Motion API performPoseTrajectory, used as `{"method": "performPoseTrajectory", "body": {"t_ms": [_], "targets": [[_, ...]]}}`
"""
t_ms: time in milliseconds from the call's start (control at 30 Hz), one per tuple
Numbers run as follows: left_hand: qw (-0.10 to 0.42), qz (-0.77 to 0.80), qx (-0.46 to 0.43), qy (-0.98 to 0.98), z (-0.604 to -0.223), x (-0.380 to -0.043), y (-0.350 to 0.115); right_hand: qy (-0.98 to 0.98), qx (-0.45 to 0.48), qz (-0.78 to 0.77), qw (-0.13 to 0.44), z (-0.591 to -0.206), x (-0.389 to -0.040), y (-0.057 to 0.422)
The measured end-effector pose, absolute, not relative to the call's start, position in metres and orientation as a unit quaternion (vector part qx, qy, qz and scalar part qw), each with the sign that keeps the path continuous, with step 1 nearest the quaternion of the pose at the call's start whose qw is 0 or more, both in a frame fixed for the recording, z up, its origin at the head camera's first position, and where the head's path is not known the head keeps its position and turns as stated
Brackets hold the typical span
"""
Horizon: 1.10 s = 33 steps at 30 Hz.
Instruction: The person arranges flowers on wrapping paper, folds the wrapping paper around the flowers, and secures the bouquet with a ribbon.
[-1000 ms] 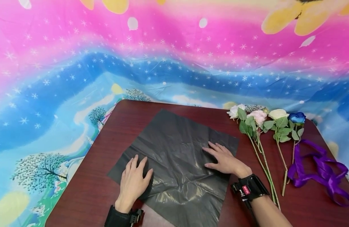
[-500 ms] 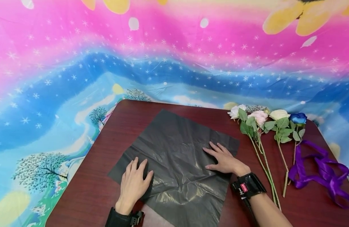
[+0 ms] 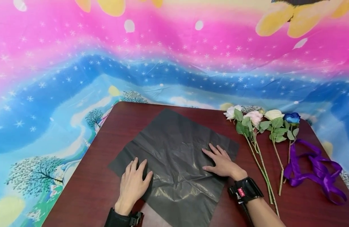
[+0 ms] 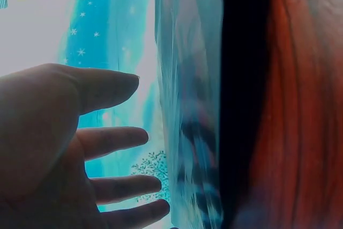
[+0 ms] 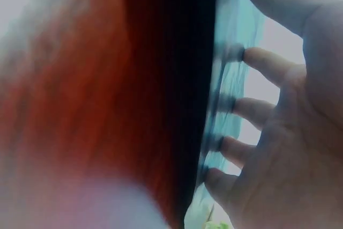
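A creased, thin black sheet (image 3: pixel 174 135) that looks like plastic lies flat and slanted on the table. My left hand (image 3: pixel 133 181) rests on its left part, fingers spread and fairly straight. Across from it, my right hand (image 3: pixel 222 161) touches the right part, fingers apart and loosely bent. In the left wrist view the left fingers (image 4: pixel 115 140) reach toward the glossy upper side of the sheet (image 4: pixel 190 105). The right wrist view has the right fingertips (image 5: pixel 252 60) against the sheet's shiny surface. Neither hand grips anything.
Artificial roses lie right of the sheet: a white rose (image 3: pixel 233 112), a pink rose (image 3: pixel 253 118), a cream rose (image 3: pixel 273 114) and a blue rose (image 3: pixel 292 118). A purple ribbon (image 3: pixel 319 167) lies loosely beyond them. The dark red table (image 3: pixel 86 189) meets a printed cloth backdrop (image 3: pixel 163 63).
Over the last half second the sheet has turned slightly clockwise on the table, both hands staying on it. The head view has shifted a little, so the roses and ribbon appear further left.
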<state>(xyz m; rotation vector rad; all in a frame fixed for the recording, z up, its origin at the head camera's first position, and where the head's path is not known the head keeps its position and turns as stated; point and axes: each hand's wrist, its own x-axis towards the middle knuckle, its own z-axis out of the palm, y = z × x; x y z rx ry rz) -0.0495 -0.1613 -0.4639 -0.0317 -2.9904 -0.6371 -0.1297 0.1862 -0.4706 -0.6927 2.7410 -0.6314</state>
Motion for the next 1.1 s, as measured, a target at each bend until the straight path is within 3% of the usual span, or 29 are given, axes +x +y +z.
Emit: {"method": "performPoseTrajectory", "body": {"t_ms": [1100], "targets": [[0.044, -0.210, -0.080, -0.973, -0.454, -0.064, -0.141, 0.956, -0.099, -0.257, 0.103, -0.468, -0.094, 0.197]]}}
